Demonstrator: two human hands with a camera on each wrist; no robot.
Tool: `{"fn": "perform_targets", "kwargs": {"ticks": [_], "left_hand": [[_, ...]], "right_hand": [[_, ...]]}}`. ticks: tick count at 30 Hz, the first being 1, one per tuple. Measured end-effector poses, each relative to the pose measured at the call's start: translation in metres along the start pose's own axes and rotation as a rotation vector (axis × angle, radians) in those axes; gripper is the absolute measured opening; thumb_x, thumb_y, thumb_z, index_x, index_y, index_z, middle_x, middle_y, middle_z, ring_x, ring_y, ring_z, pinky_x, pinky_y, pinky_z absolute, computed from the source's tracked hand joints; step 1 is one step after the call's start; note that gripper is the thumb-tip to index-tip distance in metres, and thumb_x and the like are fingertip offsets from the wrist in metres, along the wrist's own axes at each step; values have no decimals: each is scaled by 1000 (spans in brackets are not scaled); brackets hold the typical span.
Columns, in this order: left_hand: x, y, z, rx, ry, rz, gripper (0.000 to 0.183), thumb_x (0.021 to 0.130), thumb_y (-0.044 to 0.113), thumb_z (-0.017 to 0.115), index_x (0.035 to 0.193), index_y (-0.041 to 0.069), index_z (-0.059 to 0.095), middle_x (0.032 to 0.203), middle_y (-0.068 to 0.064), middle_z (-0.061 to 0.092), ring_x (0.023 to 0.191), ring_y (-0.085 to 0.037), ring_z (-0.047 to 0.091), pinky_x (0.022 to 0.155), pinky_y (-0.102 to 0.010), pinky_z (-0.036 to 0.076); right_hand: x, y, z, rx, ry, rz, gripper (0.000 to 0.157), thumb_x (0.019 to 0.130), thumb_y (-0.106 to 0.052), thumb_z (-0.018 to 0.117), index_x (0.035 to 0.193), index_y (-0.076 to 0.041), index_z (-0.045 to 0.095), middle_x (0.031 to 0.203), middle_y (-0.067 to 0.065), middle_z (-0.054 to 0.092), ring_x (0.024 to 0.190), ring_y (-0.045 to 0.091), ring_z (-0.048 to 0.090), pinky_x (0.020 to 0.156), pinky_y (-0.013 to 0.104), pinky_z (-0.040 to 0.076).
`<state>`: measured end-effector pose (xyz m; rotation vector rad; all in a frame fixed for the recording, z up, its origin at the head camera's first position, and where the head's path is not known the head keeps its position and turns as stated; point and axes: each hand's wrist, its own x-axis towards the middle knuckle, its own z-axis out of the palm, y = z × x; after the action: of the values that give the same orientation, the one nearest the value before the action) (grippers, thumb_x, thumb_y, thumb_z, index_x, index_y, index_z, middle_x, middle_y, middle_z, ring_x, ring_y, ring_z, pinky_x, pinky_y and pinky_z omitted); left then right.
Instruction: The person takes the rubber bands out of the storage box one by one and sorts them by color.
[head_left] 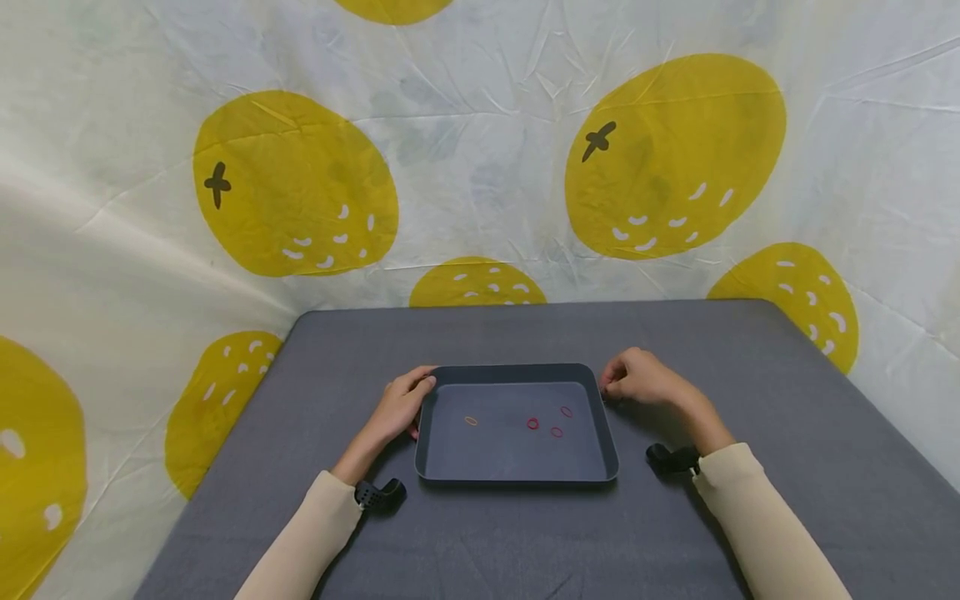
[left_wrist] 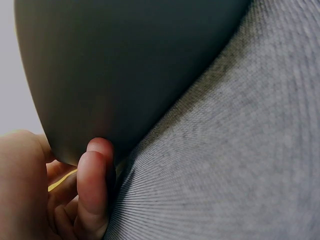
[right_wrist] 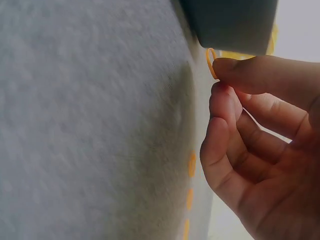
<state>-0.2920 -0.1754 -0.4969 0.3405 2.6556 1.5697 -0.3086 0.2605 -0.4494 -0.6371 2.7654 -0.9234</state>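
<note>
A shallow dark grey tray lies on the grey-covered table. My left hand grips its left side near the back corner, thumb at the rim; in the left wrist view, curled fingers rest against the outer wall. Inside the tray are an orange rubber band and three red ones, one near the middle and two farther right. Just outside the right wall is my right hand. Its thumb and forefinger pinch a small orange rubber band, seen in the right wrist view close to the tray's corner.
Grey cloth covers the table around the tray. A white curtain with yellow fruit prints hangs behind and at the sides. Dark wrist straps sit at both cuffs. Small orange patches show along the cloth's edge in the right wrist view.
</note>
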Motion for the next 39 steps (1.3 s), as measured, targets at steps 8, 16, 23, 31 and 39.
{"fn": "perform_targets", "kwargs": {"ticks": [8, 16, 23, 31, 39], "left_hand": [[-1, 0, 1, 7, -14, 1, 41, 111, 35, 47, 148, 23, 58, 59, -11, 62, 34, -20, 55, 38, -45, 55], [0, -1, 1, 12, -3, 1, 41, 111, 35, 48, 147, 23, 59, 79, -12, 72, 34, -21, 56, 38, -45, 54], [0, -2, 0, 3, -21, 7, 41, 111, 35, 47, 149, 22, 58, 65, -9, 67, 34, -20, 56, 39, -45, 55], [1, -2, 0, 10, -15, 12, 40, 111, 34, 48, 148, 22, 58, 82, -11, 73, 35, -20, 57, 39, -45, 55], [0, -3, -1, 8, -14, 10, 40, 111, 36, 48, 147, 24, 59, 71, -10, 70, 35, -21, 56, 39, -45, 55]], "right_hand": [[-12, 3, -17, 18, 21, 46, 4, 87, -9, 76, 86, -7, 79, 80, 1, 74, 70, 9, 56, 62, 24, 47], [-27, 15, -37, 61, 55, 117, 11, 93, -7, 69, 93, -1, 78, 84, 10, 75, 71, 11, 58, 61, 25, 47], [-37, 33, -51, 5, 119, 151, 15, 93, -12, 72, 96, 1, 79, 82, 6, 73, 70, 9, 57, 62, 25, 47], [-47, 55, -54, -34, 138, 241, 20, 91, -17, 76, 97, 1, 79, 78, 0, 72, 69, 6, 57, 61, 24, 47], [-48, 68, -48, -45, 148, 327, 20, 90, -20, 76, 93, -1, 80, 70, -6, 66, 69, 11, 58, 59, 24, 47]]}}
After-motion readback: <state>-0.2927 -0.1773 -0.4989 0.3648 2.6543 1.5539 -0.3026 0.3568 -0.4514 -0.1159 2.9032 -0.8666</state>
